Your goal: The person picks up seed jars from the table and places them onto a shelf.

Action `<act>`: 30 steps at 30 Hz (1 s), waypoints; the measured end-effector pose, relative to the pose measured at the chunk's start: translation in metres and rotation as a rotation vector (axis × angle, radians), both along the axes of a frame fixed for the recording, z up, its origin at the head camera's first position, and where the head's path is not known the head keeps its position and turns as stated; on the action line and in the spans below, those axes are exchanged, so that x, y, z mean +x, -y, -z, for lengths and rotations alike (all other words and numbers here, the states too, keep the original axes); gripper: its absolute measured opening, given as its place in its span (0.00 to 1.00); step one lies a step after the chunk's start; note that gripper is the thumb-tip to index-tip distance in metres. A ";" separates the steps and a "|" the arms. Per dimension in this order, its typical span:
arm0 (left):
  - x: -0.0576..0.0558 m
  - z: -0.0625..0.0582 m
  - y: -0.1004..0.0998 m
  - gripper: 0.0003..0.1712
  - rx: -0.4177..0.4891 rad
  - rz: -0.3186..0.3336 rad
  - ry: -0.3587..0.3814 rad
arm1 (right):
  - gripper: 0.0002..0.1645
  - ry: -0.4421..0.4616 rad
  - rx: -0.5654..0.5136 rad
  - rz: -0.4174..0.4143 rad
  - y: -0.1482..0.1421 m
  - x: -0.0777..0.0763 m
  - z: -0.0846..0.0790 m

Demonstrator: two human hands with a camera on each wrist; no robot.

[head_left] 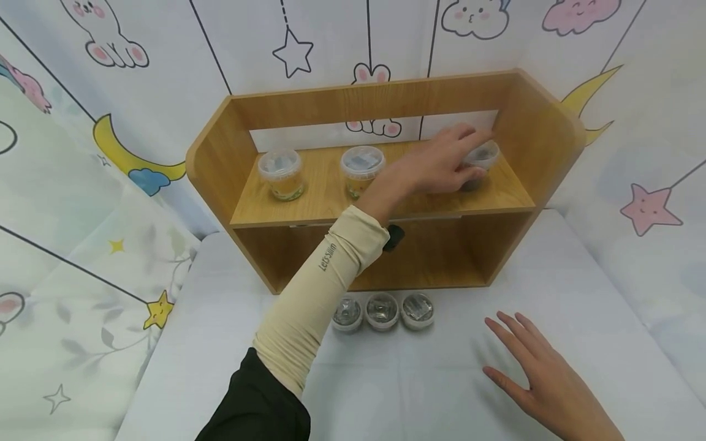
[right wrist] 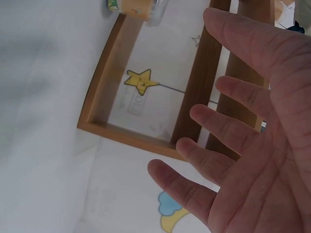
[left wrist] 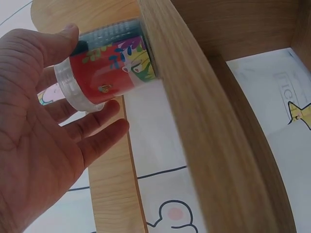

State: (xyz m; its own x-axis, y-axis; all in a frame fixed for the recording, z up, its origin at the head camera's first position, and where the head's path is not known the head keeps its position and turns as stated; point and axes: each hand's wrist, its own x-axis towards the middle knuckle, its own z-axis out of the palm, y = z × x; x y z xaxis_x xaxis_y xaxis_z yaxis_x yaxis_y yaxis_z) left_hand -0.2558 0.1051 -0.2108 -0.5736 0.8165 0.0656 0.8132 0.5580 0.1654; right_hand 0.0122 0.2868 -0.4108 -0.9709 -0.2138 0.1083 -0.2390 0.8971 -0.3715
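My left hand (head_left: 449, 159) reaches to the right end of the upper shelf, its thumb and fingers around a clear-lidded jar (head_left: 482, 156). In the left wrist view this jar (left wrist: 114, 63) shows a red picture label and dark contents, its base against the shelf board; the fingers lie about its lid. Two more jars, a left one (head_left: 281, 174) and a middle one (head_left: 362, 168) with yellowish labels, stand on the same shelf. My right hand (head_left: 546, 373) hovers over the white tabletop, fingers spread, holding nothing; the right wrist view shows its bare palm (right wrist: 262, 165).
The wooden two-tier shelf (head_left: 380, 211) stands at the back of the white-covered table (head_left: 441, 392). Before it, three lidded jars form a row: left (head_left: 347, 313), middle (head_left: 382, 310) and right (head_left: 417, 310). Cartoon-printed curtains (head_left: 634, 153) surround the table.
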 end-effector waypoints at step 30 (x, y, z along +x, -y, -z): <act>0.099 0.037 0.135 0.42 0.249 0.096 -0.401 | 0.53 -0.076 0.025 -0.010 0.004 -0.009 -0.008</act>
State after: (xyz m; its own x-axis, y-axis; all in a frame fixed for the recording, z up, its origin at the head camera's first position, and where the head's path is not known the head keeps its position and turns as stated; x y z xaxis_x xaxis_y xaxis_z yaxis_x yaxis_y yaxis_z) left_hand -0.1568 -0.0299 -0.2483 -0.3860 0.7958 0.4666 0.8860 0.4607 -0.0526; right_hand 0.0035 0.2831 -0.4027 -0.9578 -0.2271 0.1763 -0.2749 0.9034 -0.3292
